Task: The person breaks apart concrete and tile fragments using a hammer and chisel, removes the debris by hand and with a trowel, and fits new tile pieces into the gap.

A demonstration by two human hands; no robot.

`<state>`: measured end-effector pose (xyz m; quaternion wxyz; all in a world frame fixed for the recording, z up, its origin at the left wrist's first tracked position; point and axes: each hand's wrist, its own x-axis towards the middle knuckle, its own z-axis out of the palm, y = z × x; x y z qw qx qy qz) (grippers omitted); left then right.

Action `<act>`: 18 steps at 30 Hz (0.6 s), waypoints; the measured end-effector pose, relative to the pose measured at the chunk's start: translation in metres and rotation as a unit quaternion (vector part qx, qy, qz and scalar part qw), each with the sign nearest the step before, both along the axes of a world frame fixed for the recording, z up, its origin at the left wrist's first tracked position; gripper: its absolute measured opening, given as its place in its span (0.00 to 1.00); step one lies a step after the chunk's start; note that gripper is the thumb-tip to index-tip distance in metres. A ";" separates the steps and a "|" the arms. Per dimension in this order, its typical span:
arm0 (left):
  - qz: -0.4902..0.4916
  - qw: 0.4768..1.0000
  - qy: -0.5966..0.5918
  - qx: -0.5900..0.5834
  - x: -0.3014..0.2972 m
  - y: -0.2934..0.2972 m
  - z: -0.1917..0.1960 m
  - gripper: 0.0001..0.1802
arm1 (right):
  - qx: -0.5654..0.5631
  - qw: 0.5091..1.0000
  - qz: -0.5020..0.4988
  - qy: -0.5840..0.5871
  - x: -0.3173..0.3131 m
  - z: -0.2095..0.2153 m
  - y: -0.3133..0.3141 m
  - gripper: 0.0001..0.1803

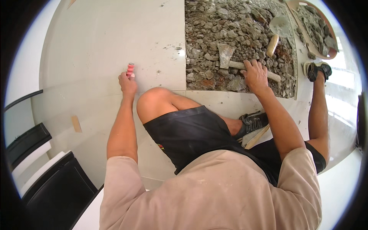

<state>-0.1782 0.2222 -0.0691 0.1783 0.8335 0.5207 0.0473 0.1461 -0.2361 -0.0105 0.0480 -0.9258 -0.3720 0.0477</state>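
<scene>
Meanwhile, right hand [255,75] grips hammer [245,66] lying crosswise, head pointing left.

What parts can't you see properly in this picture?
- Head view: the middle of the hammer's handle is covered by the right hand.
- Head view: the lower end of the pink tool is hidden in the left hand, so its tip can't be told.
- Head view: the pan of rubble at top right is bent and squeezed by the fisheye rim.
</scene>
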 end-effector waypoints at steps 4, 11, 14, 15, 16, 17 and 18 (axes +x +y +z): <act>-0.005 0.953 -0.276 -0.126 0.085 -0.036 0.059 0.13 | -0.018 0.998 0.046 0.032 0.019 0.002 -0.031 0.16; -0.164 0.872 -0.376 -0.265 0.198 -0.146 0.146 0.10 | 0.206 0.898 -0.150 0.358 -0.019 0.093 -0.017 0.20; -0.276 0.871 -0.325 -0.244 0.222 -0.202 0.116 0.12 | 0.324 0.818 -0.216 0.423 -0.033 0.121 -0.028 0.22; -0.318 0.877 -0.300 -0.201 0.229 -0.224 0.108 0.12 | 0.368 0.753 -0.281 0.469 -0.038 0.132 -0.032 0.21; -0.360 0.878 -0.275 -0.154 0.237 -0.241 0.104 0.12 | 0.386 0.725 -0.311 0.478 -0.040 0.134 -0.036 0.20; -0.358 0.880 -0.275 -0.149 0.241 -0.247 0.095 0.12 | 0.387 0.725 -0.307 0.480 -0.042 0.133 -0.042 0.20; -0.411 0.868 -0.264 -0.090 0.243 -0.250 0.087 0.12 | 0.394 0.722 -0.299 0.484 -0.045 0.126 -0.051 0.20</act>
